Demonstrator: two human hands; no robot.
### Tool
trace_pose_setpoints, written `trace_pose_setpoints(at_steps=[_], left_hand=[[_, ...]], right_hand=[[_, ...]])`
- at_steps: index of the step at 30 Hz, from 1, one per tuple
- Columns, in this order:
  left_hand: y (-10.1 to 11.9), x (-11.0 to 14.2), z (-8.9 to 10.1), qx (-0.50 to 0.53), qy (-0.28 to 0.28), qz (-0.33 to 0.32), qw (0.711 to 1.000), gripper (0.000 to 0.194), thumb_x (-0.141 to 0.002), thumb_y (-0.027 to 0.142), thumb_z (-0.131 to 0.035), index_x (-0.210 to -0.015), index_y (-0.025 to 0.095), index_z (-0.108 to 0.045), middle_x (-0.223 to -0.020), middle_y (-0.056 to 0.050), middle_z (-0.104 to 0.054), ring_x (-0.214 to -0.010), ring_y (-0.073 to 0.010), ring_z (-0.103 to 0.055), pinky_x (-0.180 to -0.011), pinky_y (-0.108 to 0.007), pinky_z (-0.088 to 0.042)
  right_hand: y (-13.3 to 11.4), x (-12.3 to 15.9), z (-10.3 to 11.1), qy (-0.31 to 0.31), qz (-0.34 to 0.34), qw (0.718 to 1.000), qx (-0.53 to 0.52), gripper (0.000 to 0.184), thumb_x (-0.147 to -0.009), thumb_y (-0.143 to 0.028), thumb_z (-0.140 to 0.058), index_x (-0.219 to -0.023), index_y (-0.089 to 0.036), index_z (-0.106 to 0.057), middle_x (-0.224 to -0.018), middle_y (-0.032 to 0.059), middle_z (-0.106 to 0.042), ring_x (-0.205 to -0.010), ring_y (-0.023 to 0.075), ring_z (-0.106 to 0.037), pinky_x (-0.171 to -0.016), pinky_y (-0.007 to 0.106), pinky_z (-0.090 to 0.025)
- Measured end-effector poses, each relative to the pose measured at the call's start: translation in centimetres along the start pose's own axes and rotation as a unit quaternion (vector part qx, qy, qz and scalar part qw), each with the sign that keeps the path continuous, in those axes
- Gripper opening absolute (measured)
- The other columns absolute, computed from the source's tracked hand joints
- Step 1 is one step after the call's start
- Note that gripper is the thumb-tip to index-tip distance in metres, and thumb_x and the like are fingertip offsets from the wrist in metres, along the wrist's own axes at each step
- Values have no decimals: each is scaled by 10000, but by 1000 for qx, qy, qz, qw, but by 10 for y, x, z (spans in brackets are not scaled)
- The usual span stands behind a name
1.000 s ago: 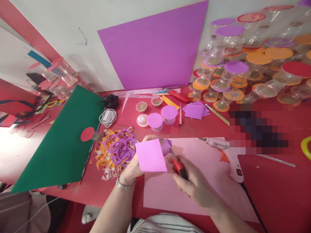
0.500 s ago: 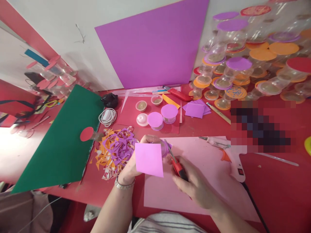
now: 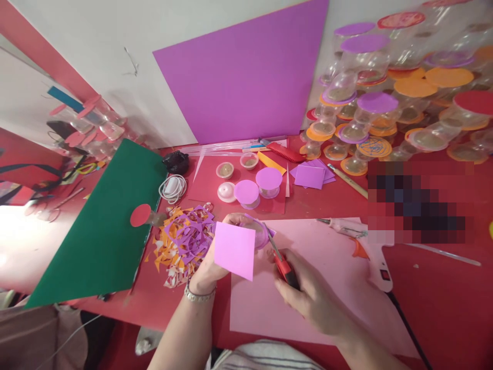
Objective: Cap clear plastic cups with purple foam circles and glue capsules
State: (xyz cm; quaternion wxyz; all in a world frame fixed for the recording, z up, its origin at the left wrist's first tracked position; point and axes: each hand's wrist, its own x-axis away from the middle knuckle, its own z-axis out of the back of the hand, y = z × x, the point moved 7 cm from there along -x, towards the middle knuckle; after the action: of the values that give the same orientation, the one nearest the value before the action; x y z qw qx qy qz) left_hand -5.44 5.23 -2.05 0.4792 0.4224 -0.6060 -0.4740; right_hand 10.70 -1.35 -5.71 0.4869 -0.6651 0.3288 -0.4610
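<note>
My left hand (image 3: 210, 268) is closed around a clear plastic hourglass (image 3: 256, 234), held tilted above the table. A square of purple foam sheet (image 3: 234, 252) covers its near end and hides part of my fingers. Purple sheet (image 3: 265, 237) also edges its far end. In my right hand (image 3: 306, 293) are scissors (image 3: 284, 268) with red and black handles, their blades against that far purple edge. Beyond my hands stand pieces with purple round caps (image 3: 246, 191) and small clear cups (image 3: 225, 170) holding something sandy.
Purple and orange offcuts (image 3: 188, 231) lie in a heap at left, beside a green board (image 3: 96, 226). A glue gun (image 3: 370, 236) rests on the pink sheet (image 3: 269, 318). Purple squares (image 3: 310, 176) lie further back; many capped hourglasses (image 3: 377, 103) are stacked at right.
The scissor blades have tipped slightly along the hourglass's purple edge, and the hourglass has turned a little, showing more of its far end. Both hands keep their hold.
</note>
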Motion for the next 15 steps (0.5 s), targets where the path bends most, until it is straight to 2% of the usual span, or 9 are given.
trace_pose_setpoints(at_steps=[5, 11, 15], left_hand=[[8, 1, 0, -23, 14, -25, 999, 485, -653, 321, -886, -1046, 236, -617, -1120, -68, -681, -1010, -249, -664, -842, -364, -576], [10, -3, -2, -11, 7, -37, 999, 462, -671, 394, -891, -1036, 221, -667, -1070, -82, -694, -1021, -271, -671, -951, -418, -563], [7, -4, -1, -16, 2, -41, 999, 441, -680, 351, -872, -1055, 222, -678, -1083, -106, -695, -972, -296, -686, -860, -426, -586]], right_hand=[[-1, 1, 1, 3, 7, 1000, 4, 116, -904, -327, -544, -984, -243, -537, -653, -57, -445, -551, 124, -447, -519, 246, -379], [-1, 2, 1, -4, -4, 1000, -5, 109, -912, -331, -532, -974, -244, -510, -614, -77, -423, -485, 106, -393, -477, 242, -342], [-7, 3, -2, -26, -34, 999, -27, 120, -896, -339, -546, -946, -251, -480, -598, -93, -405, -456, 97, -366, -462, 238, -322]])
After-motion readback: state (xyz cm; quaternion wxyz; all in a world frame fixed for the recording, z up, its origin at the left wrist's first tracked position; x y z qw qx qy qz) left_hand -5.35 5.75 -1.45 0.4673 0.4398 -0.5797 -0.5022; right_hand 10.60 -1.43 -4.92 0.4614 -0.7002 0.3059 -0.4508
